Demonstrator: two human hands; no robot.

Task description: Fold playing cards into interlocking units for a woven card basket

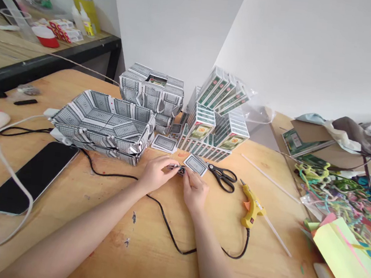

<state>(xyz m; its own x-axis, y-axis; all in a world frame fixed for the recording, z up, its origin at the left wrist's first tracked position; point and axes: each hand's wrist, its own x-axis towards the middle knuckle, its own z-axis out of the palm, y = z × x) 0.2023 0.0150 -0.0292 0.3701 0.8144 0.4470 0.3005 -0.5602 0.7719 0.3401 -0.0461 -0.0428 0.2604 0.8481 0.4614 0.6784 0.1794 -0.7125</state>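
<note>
Nearest me, both forearms run up the table (145, 259) from the bottom edge, and a black cord (165, 223) snakes under them toward the glue gun (253, 207).

My left hand (156, 173) and right hand (195, 189) meet at the middle of the table. Between their fingertips they pinch a small folded card (178, 169). The left fingers are curled closed on its left end; the right thumb and forefinger are closed on its right end. The card's long axis lies roughly left to right, level with the tabletop and just above it. It is too small for me to tell which end is folded or which face is up.

Just past the right hand, a loose card (196, 164) lies flat, tilted, one corner toward the hands. Beside it on the right, scissors (224, 177) lie with handles to the right and blades pointing left at the card. The glue gun lies further right, nozzle pointing up and left.

To the left, a phone (34, 175) lies face up with a white cable (16, 182) looped over it.

Farther back, a card-woven tray (103, 123) sits left of the hands, open side up. Behind it stands a second woven box (153, 88). Right of that, card decks (216, 120) are stacked, the top ones leaning. At the far right edge, paper scraps (342, 197) are heaped.
</note>
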